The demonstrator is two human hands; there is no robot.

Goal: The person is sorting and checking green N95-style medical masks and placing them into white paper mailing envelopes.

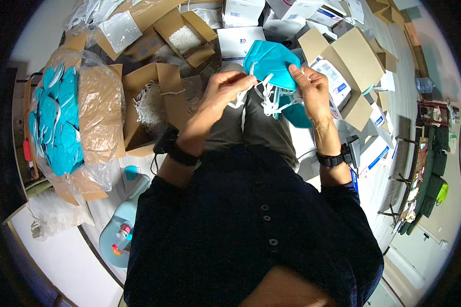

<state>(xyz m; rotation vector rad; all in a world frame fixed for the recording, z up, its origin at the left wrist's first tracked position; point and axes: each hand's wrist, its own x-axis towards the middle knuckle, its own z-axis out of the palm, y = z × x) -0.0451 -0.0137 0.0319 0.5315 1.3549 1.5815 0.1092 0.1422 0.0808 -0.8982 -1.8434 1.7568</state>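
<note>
In front of me, above my lap, a teal face mask (271,60) hangs between my two hands. My right hand (315,92) pinches its right edge, thumb on top. My left hand (224,92) is closed at the mask's lower left, fingertips on a white elastic strap (245,94); exactly how they grip it is partly hidden. More white straps (271,105) dangle in a tangle below the mask. Behind them, near my right knee, another teal mask (297,116) shows in part.
To my left, a plastic-lined cardboard box (101,102) holds a heap of teal masks (59,123). Beside it stand an open carton of white straps (148,107) and one of small white pieces (184,40). An open carton (356,66) and white boxes (241,42) crowd the right and far side.
</note>
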